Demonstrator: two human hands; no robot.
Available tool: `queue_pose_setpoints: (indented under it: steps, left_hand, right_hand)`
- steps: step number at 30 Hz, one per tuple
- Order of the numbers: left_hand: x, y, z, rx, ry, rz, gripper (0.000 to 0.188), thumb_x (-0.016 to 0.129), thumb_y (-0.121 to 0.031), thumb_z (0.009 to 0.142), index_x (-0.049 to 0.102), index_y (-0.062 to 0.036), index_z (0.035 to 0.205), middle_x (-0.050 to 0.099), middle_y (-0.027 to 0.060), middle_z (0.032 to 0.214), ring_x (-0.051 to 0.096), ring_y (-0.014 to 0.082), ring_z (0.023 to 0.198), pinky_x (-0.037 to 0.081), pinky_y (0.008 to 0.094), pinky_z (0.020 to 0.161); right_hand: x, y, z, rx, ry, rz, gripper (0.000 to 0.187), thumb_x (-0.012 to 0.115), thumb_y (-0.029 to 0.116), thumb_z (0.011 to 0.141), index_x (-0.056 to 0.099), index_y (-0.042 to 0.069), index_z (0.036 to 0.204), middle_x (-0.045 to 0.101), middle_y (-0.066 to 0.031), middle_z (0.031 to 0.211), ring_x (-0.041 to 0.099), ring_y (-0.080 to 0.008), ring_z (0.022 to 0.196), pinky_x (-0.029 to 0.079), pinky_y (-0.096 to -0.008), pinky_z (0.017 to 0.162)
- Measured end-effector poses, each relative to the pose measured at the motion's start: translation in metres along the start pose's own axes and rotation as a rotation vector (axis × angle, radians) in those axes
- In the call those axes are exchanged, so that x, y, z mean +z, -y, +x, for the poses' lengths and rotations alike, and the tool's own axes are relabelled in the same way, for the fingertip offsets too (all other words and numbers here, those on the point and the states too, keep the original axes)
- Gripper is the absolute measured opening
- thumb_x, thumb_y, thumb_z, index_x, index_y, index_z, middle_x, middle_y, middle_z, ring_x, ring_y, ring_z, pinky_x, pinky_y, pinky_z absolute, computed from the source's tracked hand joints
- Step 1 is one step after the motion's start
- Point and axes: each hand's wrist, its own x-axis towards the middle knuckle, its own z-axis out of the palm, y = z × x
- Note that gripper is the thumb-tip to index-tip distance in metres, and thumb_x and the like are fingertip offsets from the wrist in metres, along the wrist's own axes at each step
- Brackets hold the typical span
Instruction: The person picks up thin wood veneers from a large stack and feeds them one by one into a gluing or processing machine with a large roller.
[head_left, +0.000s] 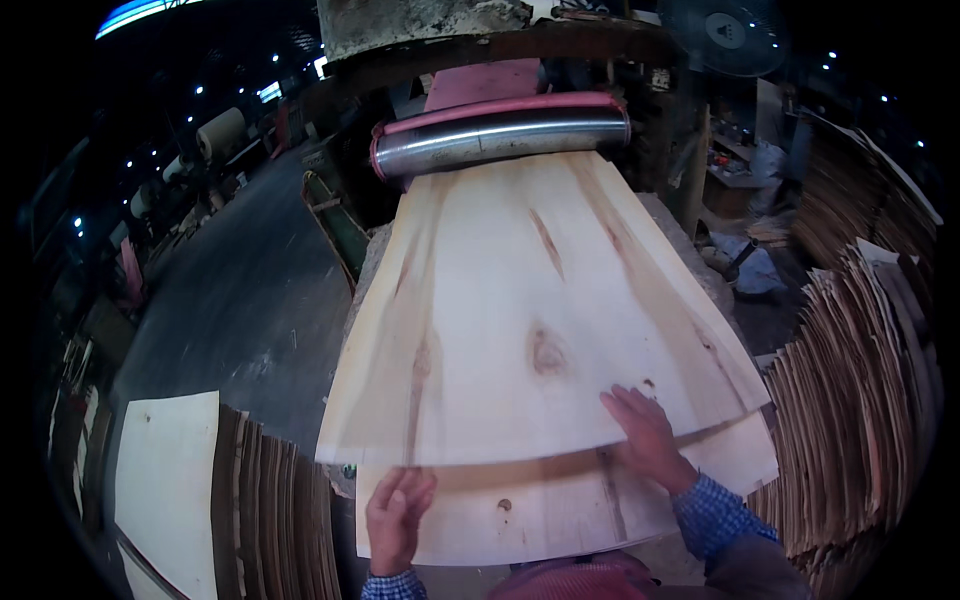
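Note:
A large pale wood veneer sheet (480,300) with brown knots and streaks stretches away from me, its far end at a shiny metal roller (500,140). A second veneer sheet (560,510) lies under it, showing along the near edge. My right hand (643,430) rests on the upper sheet near its right near corner, fingers stretched out. Just below the upper sheet's near edge, toward the left, my left hand (398,510) is over the lower sheet with its fingers loosely bent and nothing visible in them.
Stacks of veneer stand close by, one brown stack (850,390) at right and another stack (270,500) at near left. Pink material (485,85) runs behind the roller under a heavy machine beam (500,47). A fan (724,32) is at the upper right.

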Motion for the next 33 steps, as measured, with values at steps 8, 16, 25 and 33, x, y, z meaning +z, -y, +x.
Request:
queue_pose_setpoints:
  steps: [8, 16, 25, 33]
  left_hand:
    - [-0.115, -0.007, -0.030, -0.005, -0.484, 0.715, 0.028, 0.055, -0.016, 0.093, 0.060, 0.0032, 0.114, 0.063, 0.0073, 0.105, 0.059, 0.0108, 0.096, 0.046, 0.0207, 0.078]
    - [-0.134, 0.001, -0.037, -0.150, -0.550, 0.907, 0.035, 0.060, -0.014, 0.089, 0.058, 0.0070, 0.117, 0.066, 0.0094, 0.099, 0.063, 0.0135, 0.083, 0.050, 0.0259, 0.069]
    - [-0.106, -0.039, -0.037, -0.081, -0.565, 0.761, 0.041, 0.060, -0.018, 0.089, 0.055, 0.0074, 0.122, 0.065, 0.0126, 0.105, 0.061, 0.0147, 0.092, 0.048, 0.0268, 0.080]
    - [-0.081, 0.051, -0.092, -0.196, -0.004, -0.256, 0.059, 0.061, -0.029, 0.090, 0.035, -0.0039, 0.137, 0.053, 0.0161, 0.127, 0.062, 0.0320, 0.103, 0.057, 0.0416, 0.080]
  right_hand:
    - [0.085, -0.100, 0.158, -0.066, -0.113, -0.030, 0.065, 0.053, -0.003, 0.070, 0.048, 0.011, 0.134, 0.046, -0.0191, 0.138, 0.042, -0.0403, 0.126, 0.035, -0.0501, 0.102]
    - [0.138, -0.133, 0.256, 0.090, 0.022, -0.277, 0.054, 0.054, 0.012, 0.086, 0.042, 0.011, 0.138, 0.038, -0.0147, 0.145, 0.032, -0.0380, 0.134, 0.028, -0.0546, 0.107]
    - [0.147, -0.116, 0.125, 0.022, -0.055, -0.284, 0.044, 0.050, 0.028, 0.092, 0.050, 0.006, 0.131, 0.042, -0.0167, 0.141, 0.036, -0.0392, 0.131, 0.027, -0.0532, 0.106]
    - [0.063, -0.004, -0.103, -0.009, 0.198, -0.156, 0.058, 0.064, 0.037, 0.081, 0.050, 0.005, 0.129, 0.044, -0.0187, 0.137, 0.038, -0.0407, 0.129, 0.031, -0.0538, 0.103]
